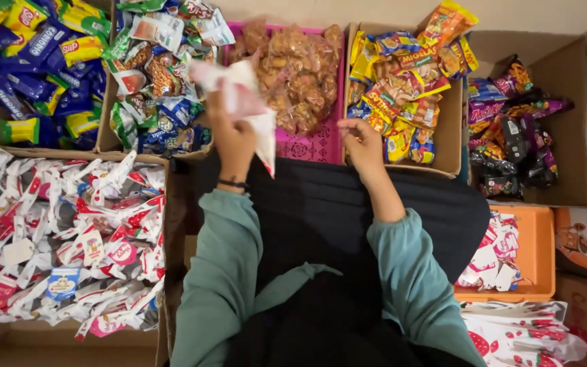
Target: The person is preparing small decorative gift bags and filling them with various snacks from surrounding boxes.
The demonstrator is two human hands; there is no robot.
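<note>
My left hand [231, 133] is raised in front of me and grips a thin white and pink plastic bag [247, 102], which hangs open over the near edge of a pink basket [310, 146] of clear-wrapped brown snacks. My right hand [361, 146] rests at the front rim of a cardboard box [453, 139] of yellow and orange snack packets, fingers curled near a packet; whether it holds one is unclear. Both arms wear teal sleeves, over a dark lap.
A box of white and red sachets [69, 238] fills the left. Boxes of blue and yellow packets [35, 68] and mixed packets [157, 81] stand at the far left. Dark purple packets [518, 129] sit in a box far right, above an orange tray [538, 251].
</note>
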